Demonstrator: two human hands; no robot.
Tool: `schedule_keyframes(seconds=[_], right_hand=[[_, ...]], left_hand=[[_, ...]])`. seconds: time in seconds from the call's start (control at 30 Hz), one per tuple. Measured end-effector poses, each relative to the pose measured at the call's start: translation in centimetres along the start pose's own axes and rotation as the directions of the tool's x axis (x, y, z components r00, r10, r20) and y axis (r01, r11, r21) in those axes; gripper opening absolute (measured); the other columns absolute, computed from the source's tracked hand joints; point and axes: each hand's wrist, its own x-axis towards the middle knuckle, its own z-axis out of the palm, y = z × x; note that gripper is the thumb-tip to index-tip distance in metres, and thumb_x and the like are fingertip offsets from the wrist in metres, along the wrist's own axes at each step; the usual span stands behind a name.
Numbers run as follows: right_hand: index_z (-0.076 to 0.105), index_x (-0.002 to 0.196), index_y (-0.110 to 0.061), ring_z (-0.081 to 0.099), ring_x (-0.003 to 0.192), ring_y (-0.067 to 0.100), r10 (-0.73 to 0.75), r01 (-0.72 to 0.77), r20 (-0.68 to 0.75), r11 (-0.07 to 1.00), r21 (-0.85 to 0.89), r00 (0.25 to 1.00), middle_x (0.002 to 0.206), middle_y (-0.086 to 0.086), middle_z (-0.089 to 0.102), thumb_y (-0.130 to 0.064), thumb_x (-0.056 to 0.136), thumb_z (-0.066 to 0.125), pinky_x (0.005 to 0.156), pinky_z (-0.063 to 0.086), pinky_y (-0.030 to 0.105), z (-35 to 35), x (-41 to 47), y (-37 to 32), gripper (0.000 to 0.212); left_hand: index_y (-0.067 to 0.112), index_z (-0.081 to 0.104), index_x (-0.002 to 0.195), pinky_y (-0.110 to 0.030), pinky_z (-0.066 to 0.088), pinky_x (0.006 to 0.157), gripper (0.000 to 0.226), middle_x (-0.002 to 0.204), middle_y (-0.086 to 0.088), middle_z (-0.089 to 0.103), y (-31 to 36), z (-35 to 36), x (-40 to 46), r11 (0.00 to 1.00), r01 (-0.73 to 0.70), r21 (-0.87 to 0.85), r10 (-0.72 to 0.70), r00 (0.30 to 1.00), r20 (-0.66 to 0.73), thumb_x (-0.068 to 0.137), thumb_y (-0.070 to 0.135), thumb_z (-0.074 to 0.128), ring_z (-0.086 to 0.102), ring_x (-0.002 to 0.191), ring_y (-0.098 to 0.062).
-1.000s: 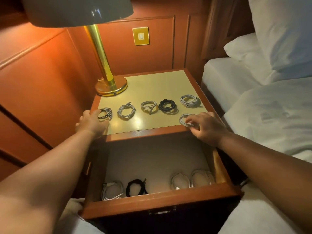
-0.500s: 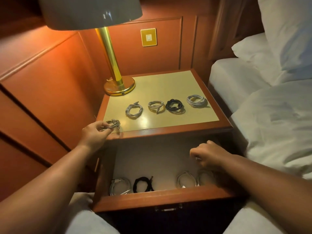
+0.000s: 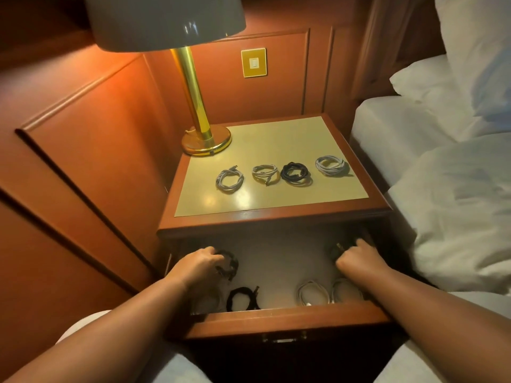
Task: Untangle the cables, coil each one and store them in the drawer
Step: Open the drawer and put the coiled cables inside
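Storing step. Near edge of the open drawer (image 3: 290, 317) has coils already laid: a black coil (image 3: 243, 298) and 2 white coils (image 3: 312, 294). Further in, left hand (image 3: 197, 265) has fingers curled round a dark-looking coil (image 3: 228, 262); right hand (image 3: 356, 259) curled on another coil (image 3: 336, 248), both low over the drawer floor. 4 coiled cables (image 3: 294, 174) wait far on the nightstand top (image 3: 276, 197). Next, likely: release both, reach up for more.

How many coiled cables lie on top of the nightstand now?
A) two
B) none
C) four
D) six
C: four coils sit in a row on the nightstand top: a grey coil, a second grey coil, a black coil and a grey coil at the right end.
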Motion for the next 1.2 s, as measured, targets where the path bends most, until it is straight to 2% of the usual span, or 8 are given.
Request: schedule_keyframes(seconds=[0.17,0.37,0.53,0.77,0.87,0.93,1.03,1.2], right_hand=[[0.064,0.119,-0.018,0.051,0.119,0.032,0.037,-0.035,-0.018,0.997,0.069,0.999,0.121,0.005,0.063,-0.009,0.096,0.05,0.103,0.034,0.047,-1.3,-1.9,-0.6,0.028],[0.056,0.127,-0.025,0.054,0.119,0.025,-0.062,0.086,-0.064,0.852,0.517,0.996,0.13,0.001,0.059,-0.034,0.098,0.047,0.1,0.039,0.037,-2.5,-2.5,-2.3,0.032],[0.053,0.134,-0.037,0.063,0.108,0.02,-0.124,0.076,0.025,0.742,0.665,0.992,0.129,-0.002,0.063,-0.029,0.095,0.048,0.09,0.054,0.034,-1.7,-1.9,-2.6,0.04],[0.042,0.142,-0.041,0.059,0.116,0.016,-0.127,0.069,0.018,0.648,0.759,0.992,0.141,-0.004,0.054,-0.01,0.097,0.047,0.096,0.053,0.033,-1.5,-2.0,-2.5,0.055],[0.039,0.148,-0.03,0.05,0.129,0.017,-0.082,0.117,-0.083,0.682,0.722,0.993,0.147,-0.003,0.048,-0.012,0.099,0.047,0.105,0.045,0.03,-2.4,-2.0,-2.1,0.053],[0.051,0.139,-0.027,0.05,0.127,0.013,-0.049,0.191,-0.211,0.651,0.734,0.976,0.138,-0.005,0.055,-0.017,0.098,0.051,0.106,0.042,0.028,-3.4,-1.9,-1.0,0.043],[0.064,0.12,-0.024,0.058,0.109,0.007,0.108,0.29,-0.404,0.531,0.796,0.909,0.115,-0.007,0.065,-0.015,0.095,0.057,0.097,0.05,0.03,-5.1,-1.5,1.2,0.028],[0.064,0.115,-0.018,0.06,0.104,0.016,0.352,0.308,-0.534,0.527,0.792,0.769,0.112,-0.001,0.065,-0.015,0.095,0.054,0.085,0.054,0.034,-8.6,1.1,4.9,0.023]], left_hand=[[0.02,0.07,0.114,-0.027,0.052,0.086,0.023,0.112,-0.002,0.069,0.0,1.0,1.2,0.964,0.149,0.219,-0.185,0.97,0.156,0.094,0.016,0.059,0.067,0.103,-0.019],[0.019,0.068,0.112,-0.028,0.052,0.084,0.021,0.111,0.0,0.068,0.5,1.6,1.4,0.933,0.143,0.33,-0.215,0.957,0.192,0.095,0.017,0.058,0.066,0.101,-0.017],[0.018,0.067,0.112,-0.028,0.049,0.083,0.022,0.114,0.0,0.068,0.6,1.0,1.0,0.911,0.047,0.411,-0.149,0.964,0.222,0.098,0.021,0.05,0.066,0.105,-0.018],[0.018,0.066,0.114,-0.031,0.05,0.087,0.024,0.117,-0.001,0.068,0.3,1.4,1.0,0.918,0.034,0.395,-0.133,0.965,0.227,0.099,0.021,0.047,0.066,0.108,-0.02],[0.025,0.063,0.118,-0.031,0.05,0.082,0.024,0.113,0.001,0.066,0.2,1.4,0.9,0.966,0.032,0.256,-0.059,0.993,0.099,0.096,0.029,0.053,0.066,0.104,-0.02],[0.026,0.065,0.114,-0.034,0.05,0.072,0.024,0.104,0.0,0.067,-0.1,1.2,1.1,0.987,-0.044,0.155,0.065,0.99,-0.129,0.093,0.03,0.055,0.067,0.093,-0.024],[0.019,0.073,0.098,-0.03,0.051,0.057,0.018,0.09,-0.001,0.07,-0.3,-0.4,2.1,0.971,-0.227,0.076,0.235,0.845,-0.48,0.088,0.021,0.057,0.065,0.072,-0.021],[0.018,0.066,0.115,-0.035,0.058,0.077,0.026,0.116,-0.005,0.066,-0.1,-5.4,5.7,0.975,-0.148,-0.165,0.018,0.795,-0.606,0.089,0.022,0.067,0.064,0.099,-0.023]])
